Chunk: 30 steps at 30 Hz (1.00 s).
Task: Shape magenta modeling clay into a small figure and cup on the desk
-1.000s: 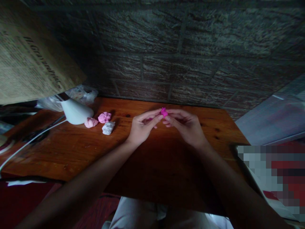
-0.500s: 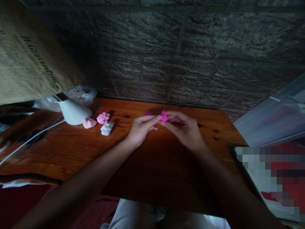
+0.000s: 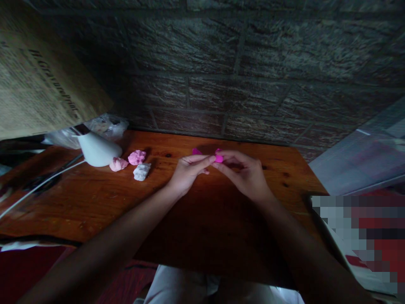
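Fingertip grip: 2 hands (image 3: pixel 187 171) (image 3: pixel 246 172), magenta lump (image 3: pixel 219 158).

The whole view is dim and rather cool in tone, with the rough grey-brown brick wall (image 3: pixel 205 93) sinking into darkness at the upper left, while the glossy orange-brown wooden tabletop (image 3: pixel 95 198) receives a soft light on its left part and lies in deep shadow between the forearms (image 3: pixel 136 223). The small bright-magenta lump (image 3: pixel 218 158) is too soft in focus to show fine detail. Towards the edges, the beige printed-paper lampshade (image 3: pixel 41 84) appears stretched, and coarse square blocks hide the lower right.
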Each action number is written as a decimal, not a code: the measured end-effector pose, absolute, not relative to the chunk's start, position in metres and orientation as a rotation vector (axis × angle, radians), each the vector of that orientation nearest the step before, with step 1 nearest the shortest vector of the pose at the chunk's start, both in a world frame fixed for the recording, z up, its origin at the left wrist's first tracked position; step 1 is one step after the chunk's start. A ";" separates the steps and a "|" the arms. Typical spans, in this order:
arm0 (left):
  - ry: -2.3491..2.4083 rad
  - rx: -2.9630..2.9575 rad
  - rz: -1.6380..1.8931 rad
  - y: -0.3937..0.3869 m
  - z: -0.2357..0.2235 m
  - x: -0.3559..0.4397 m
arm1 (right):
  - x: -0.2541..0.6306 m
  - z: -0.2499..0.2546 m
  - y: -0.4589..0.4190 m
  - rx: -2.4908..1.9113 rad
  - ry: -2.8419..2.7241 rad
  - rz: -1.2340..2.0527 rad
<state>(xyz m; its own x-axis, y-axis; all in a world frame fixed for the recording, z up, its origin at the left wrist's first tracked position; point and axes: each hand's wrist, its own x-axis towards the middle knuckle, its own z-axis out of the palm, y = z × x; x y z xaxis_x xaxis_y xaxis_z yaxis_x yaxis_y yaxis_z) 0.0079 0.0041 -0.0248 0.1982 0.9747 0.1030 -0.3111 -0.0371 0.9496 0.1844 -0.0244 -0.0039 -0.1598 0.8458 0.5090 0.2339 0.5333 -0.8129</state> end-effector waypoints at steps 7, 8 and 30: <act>0.801 1.152 1.219 0.004 -0.026 0.008 | 0.185 -0.002 -0.025 -0.967 -1.722 0.651; 0.796 1.145 1.217 0.005 -0.026 0.008 | 0.186 -0.002 -0.025 -0.967 -1.725 0.653; 0.699 1.147 1.201 0.002 -0.021 0.009 | 0.192 -0.004 -0.020 -1.119 -1.798 0.623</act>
<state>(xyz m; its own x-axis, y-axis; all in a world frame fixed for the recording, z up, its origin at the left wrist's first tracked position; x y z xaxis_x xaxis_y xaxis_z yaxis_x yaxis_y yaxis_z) 0.0092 0.0018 -0.0213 0.2687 0.9524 0.1439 -0.3453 -0.0442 0.9375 0.1920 -0.0198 -0.0040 -0.1847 0.8853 0.4267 0.4310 0.4632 -0.7744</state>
